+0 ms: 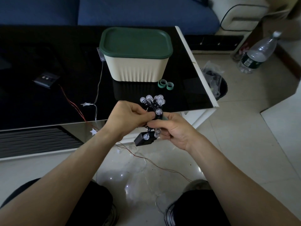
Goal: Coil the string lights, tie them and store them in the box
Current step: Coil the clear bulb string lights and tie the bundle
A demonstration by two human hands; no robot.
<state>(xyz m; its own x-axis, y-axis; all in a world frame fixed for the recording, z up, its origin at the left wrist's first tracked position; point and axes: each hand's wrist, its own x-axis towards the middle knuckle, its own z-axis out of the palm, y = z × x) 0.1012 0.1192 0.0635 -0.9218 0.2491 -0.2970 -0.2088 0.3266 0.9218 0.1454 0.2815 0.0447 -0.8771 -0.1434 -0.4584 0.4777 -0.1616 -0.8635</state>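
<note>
Both hands meet just off the near edge of the glossy black table (48, 66), holding one coiled bundle of black-wired string lights with round clear bulbs (153, 105). The left hand (128, 116) has its fingers curled round the middle of the bundle, and the right hand (172, 129) pinches the same bundle from the other side, with a strip of pale green showing between its fingers. About eight bulbs fan out above the hands and about three hang below them, beside one black rectangular battery case (144, 138) that dangles under the right hand.

One cream ribbed plastic box (135, 69) stands near the table's right edge with its one dark green lid (136, 40) closed on it. Just in front of the box, close to the right edge, lie two green rubber bands (166, 84) touching each other.

One second string, clear wire with white star-shaped lights (86, 104), runs from the box's left side to the near edge and down to the floor. One small dark battery holder (46, 79) with thin red wire (71, 101) lies towards the table's left side.

On the floor to the right stand one clear plastic bottle (259, 53) and one black bin with a clear bag (215, 82).
</note>
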